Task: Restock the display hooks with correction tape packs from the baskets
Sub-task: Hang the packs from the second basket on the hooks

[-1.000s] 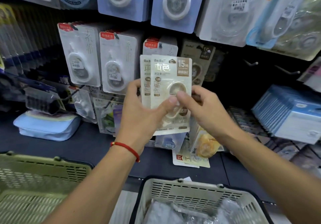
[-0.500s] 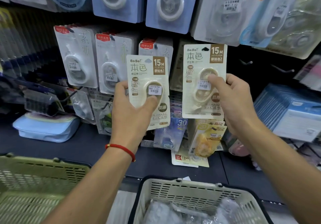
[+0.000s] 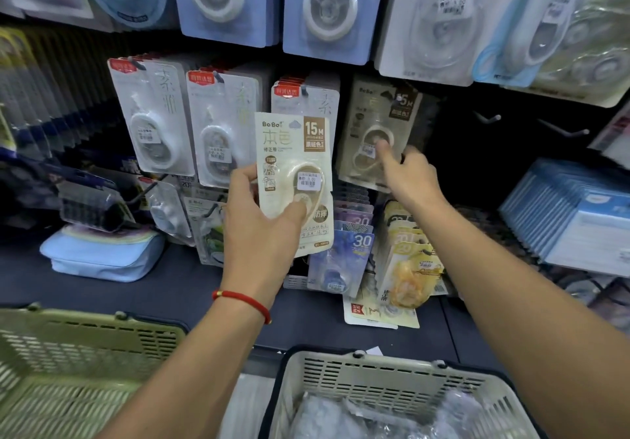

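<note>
Since half a second ago the right hand (image 3: 407,172) has gone from holding a pack up in front of the display to reaching in deep, and that beige pack (image 3: 376,131) now hangs back at the hook position right of centre, slightly tilted. Right hand fingers touch the pack's blister front; blurred, so cannot tell if it pinches the pack or just presses it. Left hand (image 3: 262,220) has dropped a little and grips a second beige 15M correction tape pack (image 3: 295,179), thumb across the blister, fingers behind the card, upright, in front of the hung white packs (image 3: 153,121). Step in hand, as a judgement: seating one pack on its hook, second pack waiting. Two bare hooks (image 3: 491,118) show in the dark gap to the right. Grey basket (image 3: 385,368) at bottom centre holds clear-wrapped stock, green basket (image 3: 85,336) at lower left, contents not in view. Next move likely calls for letting go with the right hand once the hang hole is fully over the hook, then passing or lifting the left pack so its top hole lines up with the hook tip and sliding it straight back.
</note>
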{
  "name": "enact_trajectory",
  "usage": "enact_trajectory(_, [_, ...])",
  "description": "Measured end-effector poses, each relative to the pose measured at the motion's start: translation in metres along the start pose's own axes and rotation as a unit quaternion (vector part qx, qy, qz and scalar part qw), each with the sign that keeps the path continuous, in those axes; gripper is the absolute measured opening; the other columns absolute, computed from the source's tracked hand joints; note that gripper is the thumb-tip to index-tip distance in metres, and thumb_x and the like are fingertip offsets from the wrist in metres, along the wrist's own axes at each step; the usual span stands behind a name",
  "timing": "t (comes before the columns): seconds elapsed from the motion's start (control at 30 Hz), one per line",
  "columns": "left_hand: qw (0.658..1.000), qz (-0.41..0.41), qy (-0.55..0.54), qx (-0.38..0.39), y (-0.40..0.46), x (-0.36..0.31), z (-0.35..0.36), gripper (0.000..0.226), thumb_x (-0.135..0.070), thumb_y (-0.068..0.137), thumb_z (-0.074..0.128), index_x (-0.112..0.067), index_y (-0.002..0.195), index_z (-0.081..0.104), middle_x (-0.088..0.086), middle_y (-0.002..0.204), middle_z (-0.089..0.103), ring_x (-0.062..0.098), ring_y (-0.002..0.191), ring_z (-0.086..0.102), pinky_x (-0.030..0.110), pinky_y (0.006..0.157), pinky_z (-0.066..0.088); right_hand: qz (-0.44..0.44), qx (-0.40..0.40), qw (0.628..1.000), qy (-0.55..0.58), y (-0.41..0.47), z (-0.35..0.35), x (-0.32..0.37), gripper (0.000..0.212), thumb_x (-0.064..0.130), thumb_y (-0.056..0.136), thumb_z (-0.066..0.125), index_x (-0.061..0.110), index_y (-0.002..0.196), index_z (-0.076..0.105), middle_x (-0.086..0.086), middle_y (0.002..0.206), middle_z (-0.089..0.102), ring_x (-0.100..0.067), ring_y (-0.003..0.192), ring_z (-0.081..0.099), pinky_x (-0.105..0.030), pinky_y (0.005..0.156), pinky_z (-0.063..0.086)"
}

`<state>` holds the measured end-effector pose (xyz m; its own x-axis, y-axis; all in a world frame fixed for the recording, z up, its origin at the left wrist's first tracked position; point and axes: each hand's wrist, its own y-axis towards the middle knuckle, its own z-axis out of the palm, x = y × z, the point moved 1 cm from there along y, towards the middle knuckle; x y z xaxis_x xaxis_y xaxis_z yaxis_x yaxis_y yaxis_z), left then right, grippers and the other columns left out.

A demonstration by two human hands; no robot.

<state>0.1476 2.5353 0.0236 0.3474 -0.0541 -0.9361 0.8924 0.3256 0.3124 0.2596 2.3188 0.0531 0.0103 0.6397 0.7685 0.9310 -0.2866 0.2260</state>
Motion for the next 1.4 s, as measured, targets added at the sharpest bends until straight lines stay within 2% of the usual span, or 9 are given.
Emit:
enact_trajectory(0.17, [1.000,-0.005,-0.006,0.023,-0.003,0.001,0.003,0.051,0.000,0.085,0.081,-0.040,0.107,0.057,-0.026,0.102,0.075,-0.003,0.097,0.073,0.015,0.073,0.058,0.009,-0.033,0.995,-0.095,-0.023,-0.001,-0.003,0.074,0.063,0.103,0.044,0.005,0.149,0.041,-0.020,0.148,0.048,-0.041,0.133,0.051,-0.048,0.105,0.045])
enact_trajectory(0.3, [0.997,-0.005,-0.016,0.075,-0.009,-0.003,0.011,0.052,-0.002,0.086,0.083,-0.032,0.121,0.059,-0.006,0.116,0.076,0.006,0.106,0.073,0.026,0.087,0.062,-0.150,0.060,0.987,-0.024,-0.082,-0.007,0.000,0.027,0.050,0.107,0.044,0.030,0.118,0.058,0.013,0.117,0.062,-0.005,0.110,0.059,-0.026,0.089,0.046])
enact_trajectory(0.37, [0.993,0.001,-0.012,0.114,-0.013,-0.005,0.016,0.055,-0.003,0.086,0.083,-0.031,0.126,0.059,-0.003,0.120,0.075,0.009,0.109,0.073,0.029,0.091,0.061,-0.167,0.124,0.977,0.049,-0.107,-0.010,0.000,0.033,0.060,0.103,0.044,0.033,0.115,0.057,0.020,0.107,0.068,0.002,0.101,0.064,-0.020,0.082,0.051])
enact_trajectory(0.6, [0.984,-0.019,0.001,0.180,-0.021,-0.001,0.032,0.058,-0.004,0.092,0.077,-0.030,0.141,0.058,0.005,0.111,0.076,0.022,0.100,0.075,0.042,0.087,0.064,-0.112,0.040,0.972,0.201,-0.109,-0.033,0.010,0.034,0.057,0.094,0.060,0.032,0.117,0.057,0.003,0.106,0.076,-0.014,0.099,0.075,-0.055,0.087,0.061])
enact_trajectory(0.87, [0.979,-0.044,-0.034,0.195,-0.015,0.002,0.040,0.055,-0.007,0.091,0.079,-0.025,0.140,0.062,0.009,0.098,0.079,0.023,0.087,0.076,0.043,0.089,0.064,-0.060,-0.010,0.973,0.223,-0.096,-0.039,0.007,0.045,0.062,0.088,0.063,0.027,0.117,0.065,0.005,0.099,0.079,-0.011,0.092,0.077,-0.048,0.083,0.063])
enact_trajectory(1.0, [0.979,0.072,0.149,0.116,-0.011,0.005,0.035,0.048,-0.016,0.090,0.081,-0.026,0.135,0.068,-0.003,0.113,0.070,0.011,0.100,0.066,0.033,0.096,0.057,-0.065,-0.019,0.979,0.190,-0.077,-0.033,0.007,0.032,0.059,0.094,0.061,0.031,0.108,0.064,0.002,0.094,0.077,-0.016,0.085,0.074,-0.045,0.076,0.060])
enact_trajectory(1.1, [0.911,0.195,0.355,0.078,-0.002,0.005,0.027,0.059,-0.008,0.088,0.073,-0.021,0.143,0.061,0.003,0.150,0.050,0.022,0.140,0.043,0.037,0.117,0.037,-0.058,-0.023,0.992,0.112,-0.055,-0.022,0.007,0.028,0.057,0.100,0.055,0.031,0.111,0.058,0.004,0.091,0.068,-0.017,0.083,0.066,-0.042,0.073,0.052])
enact_trajectory(1.3, [0.849,0.183,0.469,0.163,0.004,0.017,0.016,0.085,-0.003,0.084,0.071,-0.028,0.160,0.040,-0.002,0.176,-0.001,0.027,0.162,0.003,0.049,0.126,0.026,-0.064,-0.056,0.996,-0.010,-0.041,-0.009,-0.009,0.048,0.046,0.106,0.052,0.015,0.143,0.049,-0.011,0.135,0.054,-0.027,0.117,0.058,-0.042,0.102,0.047])
enact_trajectory(1.4, [0.835,0.193,0.486,0.171,0.006,0.019,0.011,0.090,0.000,0.083,0.070,-0.030,0.161,0.037,-0.002,0.176,-0.005,0.026,0.162,0.003,0.050,0.127,0.026,-0.238,-0.120,0.958,-0.109,-0.061,-0.009,-0.014,0.042,0.019,0.102,0.059,0.007,0.142,0.053,-0.016,0.143,0.047,-0.032,0.126,0.052,-0.036,0.104,0.042])
